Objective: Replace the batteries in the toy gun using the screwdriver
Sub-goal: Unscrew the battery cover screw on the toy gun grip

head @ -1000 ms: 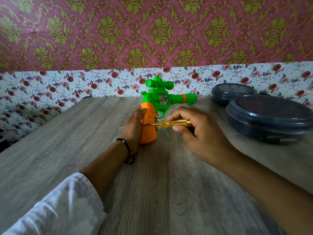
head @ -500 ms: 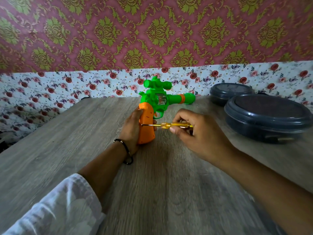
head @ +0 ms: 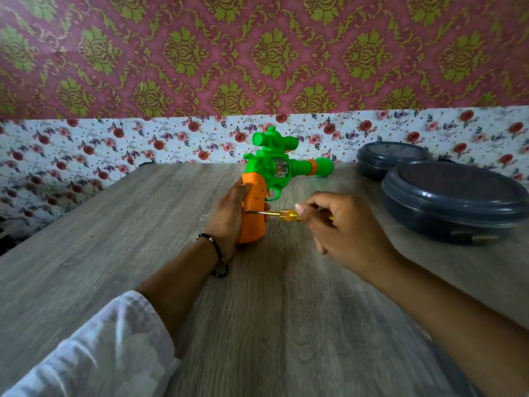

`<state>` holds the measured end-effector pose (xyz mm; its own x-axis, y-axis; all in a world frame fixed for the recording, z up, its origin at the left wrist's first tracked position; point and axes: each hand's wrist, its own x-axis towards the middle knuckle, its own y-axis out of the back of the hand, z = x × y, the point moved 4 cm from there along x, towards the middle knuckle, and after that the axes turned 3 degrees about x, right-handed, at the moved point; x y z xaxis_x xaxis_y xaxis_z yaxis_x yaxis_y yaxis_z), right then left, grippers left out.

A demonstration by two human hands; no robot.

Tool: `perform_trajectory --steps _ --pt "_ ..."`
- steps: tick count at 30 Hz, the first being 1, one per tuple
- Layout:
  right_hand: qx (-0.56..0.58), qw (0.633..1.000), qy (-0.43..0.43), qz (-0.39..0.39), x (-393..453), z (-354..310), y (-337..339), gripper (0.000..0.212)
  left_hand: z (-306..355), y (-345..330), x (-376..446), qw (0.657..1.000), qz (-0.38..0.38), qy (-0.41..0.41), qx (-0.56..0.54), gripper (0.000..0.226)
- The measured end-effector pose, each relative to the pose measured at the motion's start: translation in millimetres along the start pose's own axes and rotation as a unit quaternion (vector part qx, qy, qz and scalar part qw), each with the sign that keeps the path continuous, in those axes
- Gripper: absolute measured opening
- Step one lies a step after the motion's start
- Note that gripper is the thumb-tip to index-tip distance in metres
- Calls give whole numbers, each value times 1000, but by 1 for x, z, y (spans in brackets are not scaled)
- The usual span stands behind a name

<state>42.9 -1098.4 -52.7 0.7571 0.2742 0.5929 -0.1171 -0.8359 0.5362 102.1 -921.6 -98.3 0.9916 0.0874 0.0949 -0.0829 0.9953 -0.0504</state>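
On the table (head: 86,267), the left hand (head: 229,222) gripped the gun (head: 257,202) upright by its grip; the right hand (head: 343,233) pinched the screwdriver (head: 286,215), lying level, tip leftward at the grip.

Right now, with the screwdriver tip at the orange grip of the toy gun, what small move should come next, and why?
Probably turn the screwdriver in place with the right hand. Its tip already sits at a dark screw hole in the orange grip of the toy gun, and the left hand holds the grip steady on the table. The grip looks closed.
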Motion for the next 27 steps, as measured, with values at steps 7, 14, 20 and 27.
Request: perform_trajectory --steps 7,14,20,27 --pt "173 984 -41 -9 1 -2 0 5 2 -2 -3 1000 6 0 -27 42" --pt "36 996 -77 -5 1 0 1 37 2 -3 -3 999 2 3 -37 45" --pt "115 993 -29 5 5 -1 3 10 1 -3 -1 1000 8 -1 -25 45" --pt "98 994 -35 17 4 -1 2 6 2 -3 -3 1000 7 -4 -15 44"
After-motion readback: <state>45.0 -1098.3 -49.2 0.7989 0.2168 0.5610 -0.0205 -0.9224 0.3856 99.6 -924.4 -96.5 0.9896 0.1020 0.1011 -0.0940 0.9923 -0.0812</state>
